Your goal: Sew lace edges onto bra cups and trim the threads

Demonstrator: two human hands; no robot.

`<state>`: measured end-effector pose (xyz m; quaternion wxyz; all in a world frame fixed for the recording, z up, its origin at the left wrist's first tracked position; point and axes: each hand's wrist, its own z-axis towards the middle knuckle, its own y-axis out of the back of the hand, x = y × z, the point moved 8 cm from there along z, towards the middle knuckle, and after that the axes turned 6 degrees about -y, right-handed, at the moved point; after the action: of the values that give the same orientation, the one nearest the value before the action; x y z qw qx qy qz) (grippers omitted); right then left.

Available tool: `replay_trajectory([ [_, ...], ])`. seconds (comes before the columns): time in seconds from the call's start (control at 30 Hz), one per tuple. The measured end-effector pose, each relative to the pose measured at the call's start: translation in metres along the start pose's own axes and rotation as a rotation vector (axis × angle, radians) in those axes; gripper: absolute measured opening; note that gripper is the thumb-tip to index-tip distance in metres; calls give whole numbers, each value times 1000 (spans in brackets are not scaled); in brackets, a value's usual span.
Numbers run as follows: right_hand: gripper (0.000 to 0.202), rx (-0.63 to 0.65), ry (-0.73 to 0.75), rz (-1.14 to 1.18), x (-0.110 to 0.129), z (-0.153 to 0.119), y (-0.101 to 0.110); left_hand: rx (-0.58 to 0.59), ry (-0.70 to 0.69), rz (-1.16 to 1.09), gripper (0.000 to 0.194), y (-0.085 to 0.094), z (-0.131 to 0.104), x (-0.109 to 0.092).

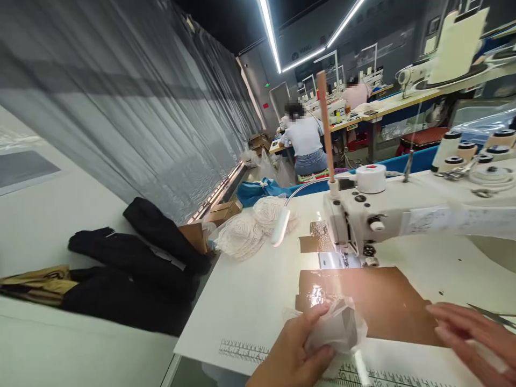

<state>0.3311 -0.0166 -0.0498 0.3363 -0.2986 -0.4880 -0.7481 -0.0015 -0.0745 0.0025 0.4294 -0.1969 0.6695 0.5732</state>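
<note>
Here the left hand (292,349) pinches the sheer cloth (341,329) over the brown sheet's (387,301) near edge — the right hand (478,336), fingers loosely parted, at its right edge — before the sewing machine (387,217).

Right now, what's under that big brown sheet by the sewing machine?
White tabletop shows around the brown sheet. Directly underneath is covered, so I can't see what's there. The left hand holds filmy pale material over the sheet's near edge, covering some of that too.
</note>
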Motion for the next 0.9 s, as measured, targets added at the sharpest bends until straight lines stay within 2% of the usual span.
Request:
replay_trajectory([
  [0.07,27,317,102,125,49,-7,-39,-49,-38,16,60,-1,-9,11],
  [0.2,31,571,90,299,130,-14,-77,-80,-182,-30,56,-4,-20,17],
  [0.27,26,696,84,364,155,-19,-91,-106,-177,-70,56,1,-24,15],
  [0.37,25,844,-41,540,169,-27,-108,-115,-35,-98,57,12,-30,10],
  [0.43,30,832,-175,625,167,-27,-114,-89,69,-113,58,20,-32,5],
  [0.5,36,770,-263,604,164,-25,-117,-54,94,-150,46,27,-30,-2],
  [0.6,37,714,-290,563,167,-25,-117,-40,-54,-231,13,37,-22,-19],
  [0.63,36,704,-285,572,170,-24,-117,-42,-127,-246,9,39,-19,-24],
  [0.73,38,726,-164,511,184,-21,-117,-67,-281,-245,10,42,-15,-31],
  [0.83,29,704,47,326,197,-16,-113,-103,-312,-258,11,44,-13,-28],
  [0.9,25,646,137,248,195,-15,-105,-181,-302,-294,14,51,-12,-24],
])
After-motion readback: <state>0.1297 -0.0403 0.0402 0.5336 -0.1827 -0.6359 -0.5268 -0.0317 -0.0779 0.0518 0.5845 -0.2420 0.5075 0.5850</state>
